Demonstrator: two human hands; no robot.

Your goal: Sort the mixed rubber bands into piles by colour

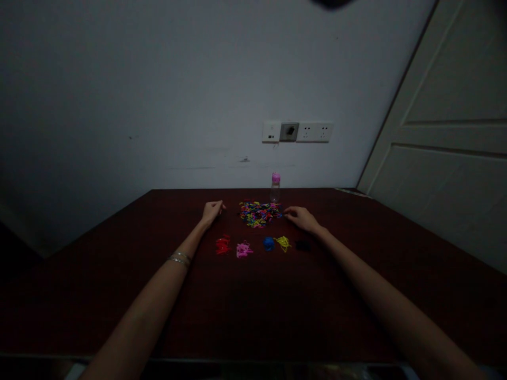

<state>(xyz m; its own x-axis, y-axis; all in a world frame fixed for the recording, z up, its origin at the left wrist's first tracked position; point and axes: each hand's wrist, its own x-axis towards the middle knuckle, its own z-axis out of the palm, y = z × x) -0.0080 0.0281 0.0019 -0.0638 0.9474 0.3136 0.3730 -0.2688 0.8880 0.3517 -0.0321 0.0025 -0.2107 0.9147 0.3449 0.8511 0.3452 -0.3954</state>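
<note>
A loose heap of small multicoloured rubber bands [259, 214] lies on the dark red table between my hands. My left hand [213, 211] rests left of the heap, apart from it, its fingers loosely bent and a fingertip standing out; I see nothing in it. At the heap's right edge is my right hand [301, 217], thumb and fingers slightly apart, with the fingertips close to the nearest bands. Nearer to me are small single-colour piles: red bands [222, 245], pink bands [243, 249], blue bands [268, 243], yellow bands [283, 243] and a dark pile [302, 245].
Behind the heap stands a clear bottle [274, 192] with a pink cap, upright near the wall. Wall sockets [315, 132] are above the table [253, 306]. A pale panelled door [447, 121] is at the right. The room is dim.
</note>
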